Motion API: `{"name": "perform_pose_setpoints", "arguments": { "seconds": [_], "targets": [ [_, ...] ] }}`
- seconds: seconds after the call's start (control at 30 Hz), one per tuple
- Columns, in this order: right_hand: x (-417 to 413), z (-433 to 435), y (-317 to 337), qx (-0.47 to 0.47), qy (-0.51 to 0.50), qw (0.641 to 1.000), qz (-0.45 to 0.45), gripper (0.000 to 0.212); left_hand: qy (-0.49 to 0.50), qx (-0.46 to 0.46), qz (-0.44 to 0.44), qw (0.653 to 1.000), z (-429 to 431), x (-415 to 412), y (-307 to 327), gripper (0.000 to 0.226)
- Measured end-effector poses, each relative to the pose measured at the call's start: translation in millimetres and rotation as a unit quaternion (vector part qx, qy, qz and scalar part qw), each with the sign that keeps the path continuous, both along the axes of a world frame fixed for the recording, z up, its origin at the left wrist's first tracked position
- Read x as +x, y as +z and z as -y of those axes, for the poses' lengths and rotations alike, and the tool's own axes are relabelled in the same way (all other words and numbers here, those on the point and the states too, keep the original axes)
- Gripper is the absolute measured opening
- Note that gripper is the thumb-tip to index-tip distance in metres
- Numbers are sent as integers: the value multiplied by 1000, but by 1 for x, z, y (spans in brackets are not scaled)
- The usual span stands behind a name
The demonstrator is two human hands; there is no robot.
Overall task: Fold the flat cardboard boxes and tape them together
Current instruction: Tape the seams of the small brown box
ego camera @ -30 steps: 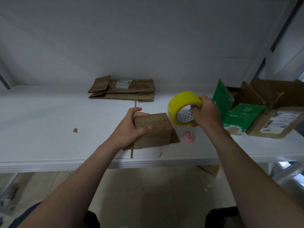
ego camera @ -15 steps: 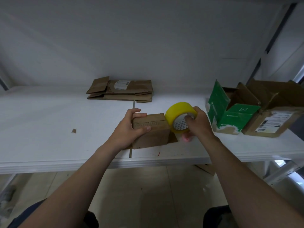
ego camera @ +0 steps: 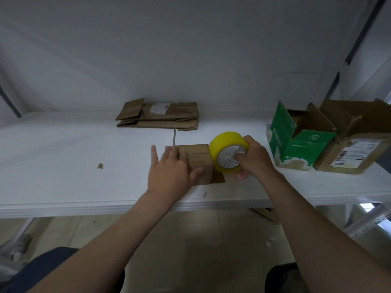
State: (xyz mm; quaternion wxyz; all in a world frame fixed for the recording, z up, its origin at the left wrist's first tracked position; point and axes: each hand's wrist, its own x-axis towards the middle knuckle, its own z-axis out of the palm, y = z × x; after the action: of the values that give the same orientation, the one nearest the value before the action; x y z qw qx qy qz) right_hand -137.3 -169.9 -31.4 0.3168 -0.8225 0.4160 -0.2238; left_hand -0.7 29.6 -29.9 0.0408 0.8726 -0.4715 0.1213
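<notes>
While my left hand [ego camera: 169,172] rests on top of small folded box [ego camera: 200,160], fingers straight and spread, thumb against front face, my right hand [ego camera: 255,160] grips yellow tape roll [ego camera: 224,140], fingers curled through core. Roll upright, touching box's right upper edge. Box stands near front edge of white table [ego camera: 63,166]. Flat cardboard stack [ego camera: 160,115] lies at back, well apart. Green box [ego camera: 300,149] and labelled brown box [ego camera: 355,153] sit right, flaps up. Small pink object [ego camera: 241,176] under right hand, mostly hidden.
</notes>
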Motion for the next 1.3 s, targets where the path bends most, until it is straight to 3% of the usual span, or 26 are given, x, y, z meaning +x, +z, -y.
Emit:
{"name": "perform_pose_setpoints", "arguments": {
  "seconds": [0.17,0.37,0.47,0.63,0.83,1.03,1.3],
  "targets": [
    [-5,2,7,61,33,998,-1,21,-18,16,-25,999,24,-12,-4,77],
    [-9,4,33,12,74,997,2,24,-16,-35,-60,997,33,-15,-4,65],
    [-16,0,51,15,120,992,-37,34,-41,-42,-72,996,29,-11,-1,60],
    [-34,-10,64,112,188,969,-114,39,-90,-47,-95,990,22,-2,-3,55],
    [-27,-37,58,204,206,951,-106,54,-247,-104,-225,937,14,30,-9,52],
    [-15,-75,48,318,193,928,-25,34,-270,-86,-309,908,3,54,-6,49],
    [-8,-103,41,337,149,929,-30,42,-290,-48,-376,879,-1,55,0,56]
  ]
}}
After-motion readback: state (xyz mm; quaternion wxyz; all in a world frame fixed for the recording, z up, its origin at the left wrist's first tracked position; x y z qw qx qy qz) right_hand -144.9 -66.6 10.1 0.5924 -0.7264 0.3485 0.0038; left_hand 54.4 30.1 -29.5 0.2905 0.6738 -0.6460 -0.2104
